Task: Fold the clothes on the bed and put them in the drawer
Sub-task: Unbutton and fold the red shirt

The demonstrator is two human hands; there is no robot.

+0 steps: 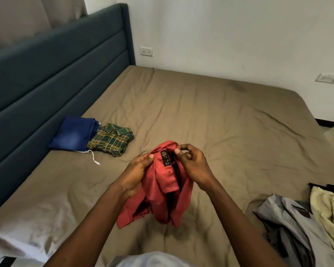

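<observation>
Coral-red cotton shirt [163,191] was held up over the middle of the bed, clear of the sheet at its upper part, with the lower folds hanging bunched toward the near edge. Left hand [137,170] gripped the shirt at the collar's left side: thumb pressed flat on top of the fabric, the other fingers curled beneath it and mostly hidden. Right hand [193,166] pinched the collar's right edge between thumb and forefinger; the remaining fingers were loosely curled and apart from the cloth. Small black woven label [165,158] at the inside neck faced up, between the two thumbs. The bed's olive-brown wrinkled sheet [210,116] covered the whole mattress. Near the dark teal padded headboard [46,78], at the left, lay a folded pair of blue denim jeans [73,133] and, just beside it and touching, a folded green-and-yellow plaid shirt [112,140]. A white drawstring [94,158] trailed out onto the sheet from under these two. At the right near corner an unfolded heap of grey garments [289,224] lay, with a pale yellow cloth [330,211] against its far side. White wall socket [146,51] was seen on the wall beyond the headboard's end.
</observation>
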